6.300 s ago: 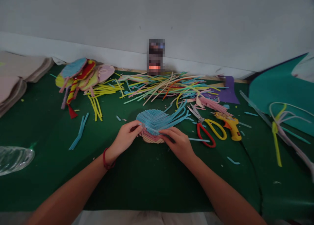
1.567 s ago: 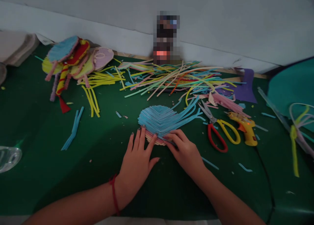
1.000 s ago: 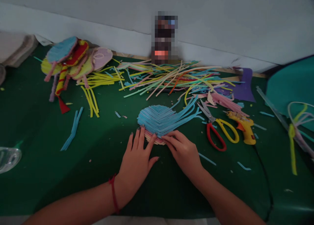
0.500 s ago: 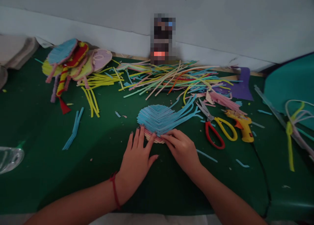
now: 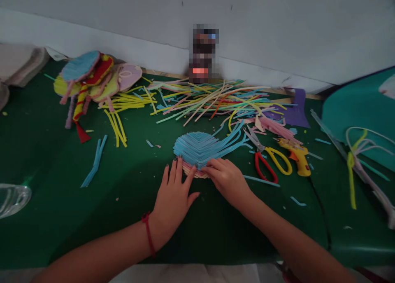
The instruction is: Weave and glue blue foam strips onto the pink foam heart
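Note:
A rounded blue piece (image 5: 197,145) made of overlapping pipe cleaners lies on the green table (image 5: 92,225), its loose blue ends (image 5: 233,139) fanning out to the right. Under its lower edge shows a pink layer (image 5: 193,171). My left hand (image 5: 177,190) lies flat with fingers spread, the fingertips resting on the lower left edge. At the lower right edge my right hand (image 5: 228,178) has its thumb and fingers pinched together on a blue pipe cleaner end; the fingertips partly hide it.
Scissors (image 5: 262,151) with red and yellow handles and a yellow glue gun (image 5: 298,155) lie to the right. Behind is a heap of coloured pipe cleaners (image 5: 212,99). Finished-looking fans (image 5: 82,66) are stacked back left. A clear plastic object (image 5: 14,198) lies left.
The view has shifted slightly, so things at the right appear further left. Both hands stay at the lower edge of the blue piece, with the right hand's fingers slightly moved.

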